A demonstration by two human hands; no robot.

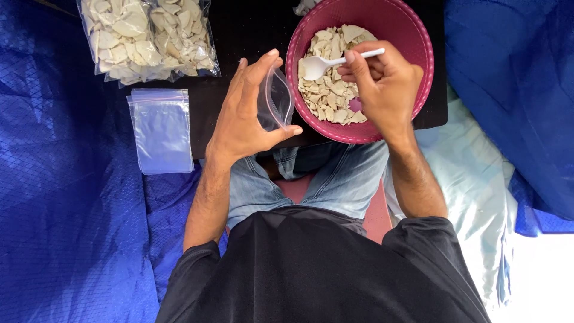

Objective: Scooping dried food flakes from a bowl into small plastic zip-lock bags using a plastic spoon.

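1. Left hand (245,113): holds a small clear zip bag (276,100) upright with its mouth open; the thumb presses one side and the fingers, held close together, back the other; the bag stands just beside the bowl's left rim, near the front edge of the black board (251,30)
2. Right hand (382,84): fingertips and thumb pinch the handle of a white plastic spoon (326,63), the remaining fingers curled in; the spoon's bowl lies over the chips, pointing toward the bag
3. Pink bowl (418,36): sits at the right end of the board, partly filled with pale, broken chip-like pieces (329,90)
4. Two filled clear bags (149,36): lie side by side at the far left corner of the board, packed with the same pale pieces
5. Stack of empty zip bags (161,128): lies flat off the board's left edge, on blue cloth (60,209)
6. The person sits in jeans and a black shirt, knees under the board's front edge
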